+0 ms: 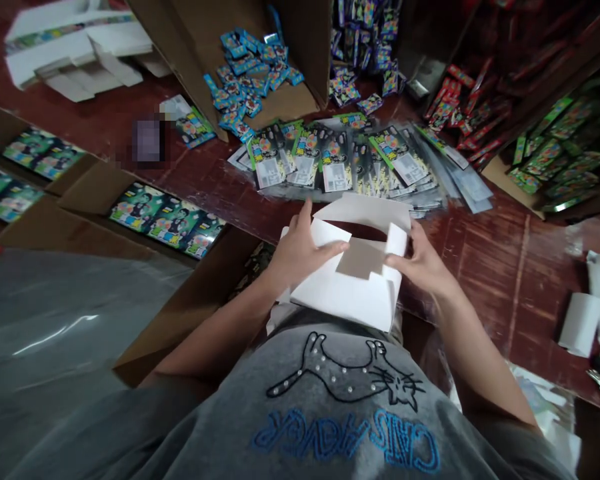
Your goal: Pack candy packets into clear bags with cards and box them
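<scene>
A white cardboard box, partly folded with its flaps standing up, is held against the table's front edge close to my body. My left hand grips its left side, thumb lying over a white flap. On the right side my right hand pinches a small side flap between thumb and fingers. Through the box's opening its grey-brown inside and a strip of dark red table show. Just beyond the box lie several flat printed packets in clear plastic, spread in an overlapping row.
Blue packets spill from a carton at the back, with purple packets, red packets and green packets further right. White folded boxes lie back left. Cartons of printed boxes stand left. A white roll lies right.
</scene>
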Action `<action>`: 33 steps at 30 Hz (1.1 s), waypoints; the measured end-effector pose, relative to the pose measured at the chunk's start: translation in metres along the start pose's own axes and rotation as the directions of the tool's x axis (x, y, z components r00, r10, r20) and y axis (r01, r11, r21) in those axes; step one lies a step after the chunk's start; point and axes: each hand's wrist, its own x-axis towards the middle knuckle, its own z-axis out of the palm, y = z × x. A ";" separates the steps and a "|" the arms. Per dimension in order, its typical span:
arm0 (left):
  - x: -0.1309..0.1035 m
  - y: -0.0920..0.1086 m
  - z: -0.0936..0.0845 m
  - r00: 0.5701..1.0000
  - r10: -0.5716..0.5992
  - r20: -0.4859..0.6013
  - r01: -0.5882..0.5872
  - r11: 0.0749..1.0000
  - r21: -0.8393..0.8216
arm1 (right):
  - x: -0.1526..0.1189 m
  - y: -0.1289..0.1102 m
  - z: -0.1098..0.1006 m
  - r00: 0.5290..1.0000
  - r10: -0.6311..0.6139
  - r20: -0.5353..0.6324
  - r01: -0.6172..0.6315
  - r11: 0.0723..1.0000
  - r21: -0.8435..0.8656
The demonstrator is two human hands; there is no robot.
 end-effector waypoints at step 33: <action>-0.107 0.032 -0.072 0.969 0.066 0.237 0.100 0.773 -0.626 | 0.006 -0.094 0.000 0.904 -0.422 0.070 0.411 0.812 -0.414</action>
